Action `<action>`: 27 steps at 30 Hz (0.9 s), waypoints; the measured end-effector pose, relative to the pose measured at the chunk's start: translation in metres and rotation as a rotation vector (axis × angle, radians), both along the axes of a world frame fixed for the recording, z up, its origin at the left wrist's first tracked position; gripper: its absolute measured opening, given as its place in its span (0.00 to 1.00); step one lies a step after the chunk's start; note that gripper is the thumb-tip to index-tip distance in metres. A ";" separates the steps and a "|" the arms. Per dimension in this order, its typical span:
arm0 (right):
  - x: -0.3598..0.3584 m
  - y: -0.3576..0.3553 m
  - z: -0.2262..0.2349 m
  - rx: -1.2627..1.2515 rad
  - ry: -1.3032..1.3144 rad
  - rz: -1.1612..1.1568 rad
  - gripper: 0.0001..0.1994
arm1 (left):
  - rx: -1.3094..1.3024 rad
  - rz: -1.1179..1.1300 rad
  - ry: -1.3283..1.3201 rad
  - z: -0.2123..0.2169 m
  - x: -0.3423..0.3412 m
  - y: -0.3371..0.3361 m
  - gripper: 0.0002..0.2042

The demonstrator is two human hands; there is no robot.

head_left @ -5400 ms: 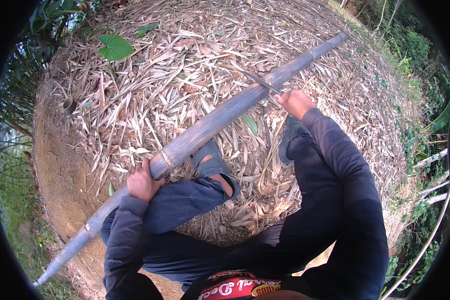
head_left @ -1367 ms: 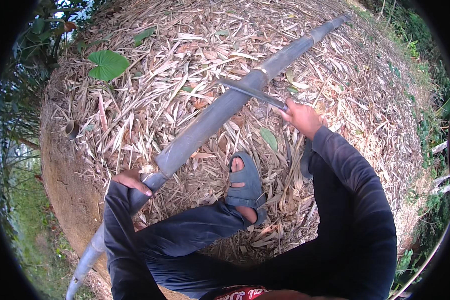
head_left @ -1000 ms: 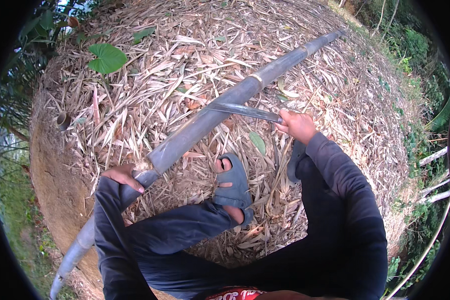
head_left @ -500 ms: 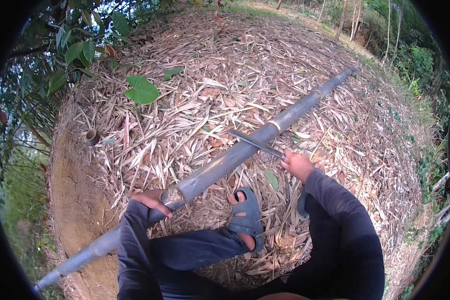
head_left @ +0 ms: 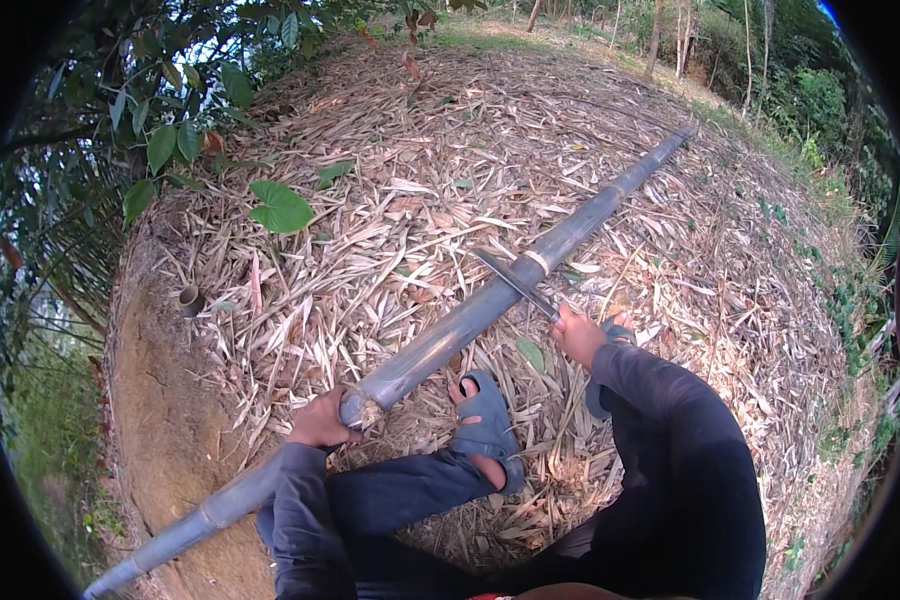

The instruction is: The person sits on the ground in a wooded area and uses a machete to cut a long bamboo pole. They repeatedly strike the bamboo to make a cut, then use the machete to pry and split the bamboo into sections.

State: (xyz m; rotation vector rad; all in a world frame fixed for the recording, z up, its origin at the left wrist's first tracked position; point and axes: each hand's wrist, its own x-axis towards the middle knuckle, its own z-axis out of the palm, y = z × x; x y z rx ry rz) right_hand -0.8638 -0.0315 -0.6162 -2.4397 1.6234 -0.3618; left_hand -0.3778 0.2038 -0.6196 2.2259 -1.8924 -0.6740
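Note:
A long grey bamboo pole (head_left: 440,343) lies diagonally from the near left to the far right across dry leaves. My left hand (head_left: 321,417) is wrapped round it just below a pale, rough node. In my right hand (head_left: 577,336) is the handle of a long-bladed knife, its grip hidden by my fingers. The knife blade (head_left: 515,284) lies across the top of the pole, near another pale node ring, with its tip past the far side.
My sandalled left foot (head_left: 487,425) stands close to the pole's near side. A short hollow stub (head_left: 191,300) stands at the left by bare soil (head_left: 160,400). A broad green leaf (head_left: 281,207) grows beyond the pole, and shrubs edge the ground.
My left hand has shifted its grip on the pole, with its fingers now closed round it. The blade has slid or turned along the pole, closer to the node ring.

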 end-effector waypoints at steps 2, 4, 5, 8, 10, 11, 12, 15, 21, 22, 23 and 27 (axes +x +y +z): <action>-0.001 0.001 0.014 0.033 0.007 0.041 0.14 | -0.133 0.053 -0.212 0.003 -0.022 0.015 0.57; -0.007 0.000 0.012 0.050 0.014 0.061 0.14 | -0.325 0.137 -0.447 0.002 -0.054 0.038 0.58; -0.012 -0.002 0.005 0.027 0.007 0.053 0.14 | -0.425 0.177 -0.566 0.002 -0.071 0.049 0.58; -0.010 -0.006 -0.011 -0.034 -0.037 0.036 0.13 | -0.320 0.256 -0.518 -0.002 -0.108 0.063 0.57; -0.008 -0.005 -0.012 -0.027 -0.070 0.051 0.13 | -0.316 0.250 -0.636 -0.013 -0.109 0.056 0.52; -0.008 -0.004 -0.013 -0.022 -0.082 0.059 0.13 | -0.331 0.241 -0.705 -0.027 -0.101 0.050 0.50; -0.005 -0.001 -0.011 -0.045 -0.099 0.080 0.12 | -0.342 0.233 -0.769 -0.044 -0.091 0.045 0.47; 0.006 0.002 0.003 -0.061 -0.103 0.079 0.12 | -0.530 0.096 -0.952 -0.055 -0.057 0.032 0.38; 0.045 0.028 0.050 0.028 0.082 0.229 0.24 | -0.040 0.007 -0.380 -0.003 -0.005 -0.003 0.35; 0.044 0.027 0.050 0.029 0.119 0.269 0.25 | 0.071 0.070 -0.319 0.010 -0.003 -0.017 0.35; 0.043 0.021 0.049 0.013 0.135 0.272 0.25 | 0.091 0.050 -0.230 0.012 0.009 -0.026 0.36; 0.010 -0.036 0.014 0.012 -0.050 -0.026 0.24 | 0.217 -0.025 0.077 0.009 0.053 -0.055 0.40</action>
